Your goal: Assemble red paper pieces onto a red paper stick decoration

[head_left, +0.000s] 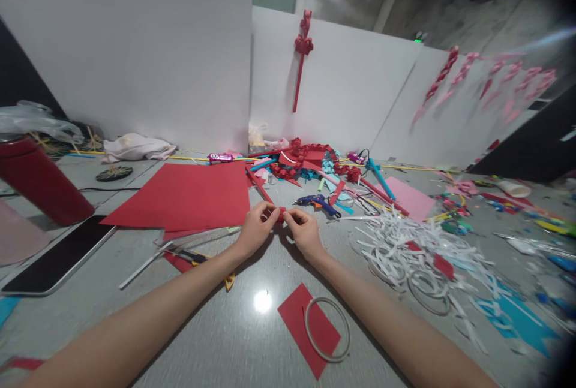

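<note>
Near the middle of the view, my left hand (pixel 260 227) and my right hand (pixel 302 231) meet fingertip to fingertip. Both pinch a small red paper piece (pixel 281 215), partly covered by the fingers. Behind my left hand lies a red strip (pixel 258 185). A blue glue gun (pixel 318 202) rests just beyond my right hand. Large red paper (pixel 189 196) is spread to the left. In front of my hands, a white ring (pixel 346 331) lies over a smaller red sheet (pixel 303 322).
A phone (pixel 58 259) and a red bottle (pixel 42 181) are at the left. Yellow-handled scissors (pixel 228 280) lie by my left forearm. Shredded white strips (pixel 405 244) cover the right side. Red paper chains (pixel 310 151) pile up behind; a red ornament (pixel 303 46) hangs on the white panel.
</note>
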Tool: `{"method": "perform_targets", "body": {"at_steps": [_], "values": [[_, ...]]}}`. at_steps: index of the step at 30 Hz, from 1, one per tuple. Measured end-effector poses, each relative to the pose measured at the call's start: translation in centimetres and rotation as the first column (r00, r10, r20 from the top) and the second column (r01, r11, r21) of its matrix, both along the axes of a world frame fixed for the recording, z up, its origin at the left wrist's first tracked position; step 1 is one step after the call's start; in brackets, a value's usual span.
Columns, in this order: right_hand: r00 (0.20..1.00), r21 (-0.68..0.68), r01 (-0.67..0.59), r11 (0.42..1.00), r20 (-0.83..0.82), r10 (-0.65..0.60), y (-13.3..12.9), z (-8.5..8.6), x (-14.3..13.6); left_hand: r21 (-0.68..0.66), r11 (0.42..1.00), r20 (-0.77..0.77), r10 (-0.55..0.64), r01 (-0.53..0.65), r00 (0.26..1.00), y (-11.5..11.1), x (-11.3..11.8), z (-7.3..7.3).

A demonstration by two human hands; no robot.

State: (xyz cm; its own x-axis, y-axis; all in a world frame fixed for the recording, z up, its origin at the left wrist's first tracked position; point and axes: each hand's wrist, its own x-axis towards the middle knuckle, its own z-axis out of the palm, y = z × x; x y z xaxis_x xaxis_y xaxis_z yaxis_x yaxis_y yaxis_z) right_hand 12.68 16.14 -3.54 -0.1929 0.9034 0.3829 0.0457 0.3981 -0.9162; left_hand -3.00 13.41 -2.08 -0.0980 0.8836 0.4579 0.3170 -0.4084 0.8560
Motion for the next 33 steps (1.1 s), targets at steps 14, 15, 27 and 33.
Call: {"method": "perform_targets", "body": {"at_steps": [14, 15, 27, 33], "values": [[1.0, -0.028, 0.015, 0.999, -0.023, -0.015, -0.37, 0.55, -0.15, 0.016, 1.0, -0.057, 0.008, -0.007, 0.998, 0.31, -0.14, -0.21], [0.999, -0.034, 0.006, 0.999, -0.037, -0.007, -0.36, 0.54, -0.2, 0.02, 1.0, -0.065, 0.004, -0.003, 0.998, 0.29, -0.14, -0.22], [0.996, 0.027, 0.077, 0.997, 0.041, -0.078, -0.54, 0.34, -0.26, 0.014, 1.0, -0.104, 0.019, -0.017, 0.994, 0.46, -0.21, -0.48], [0.998, 0.007, 0.053, 0.999, 0.022, -0.054, -0.5, 0.5, -0.19, 0.012, 1.0, -0.098, 0.027, -0.025, 0.995, 0.43, -0.13, -0.42]]}}
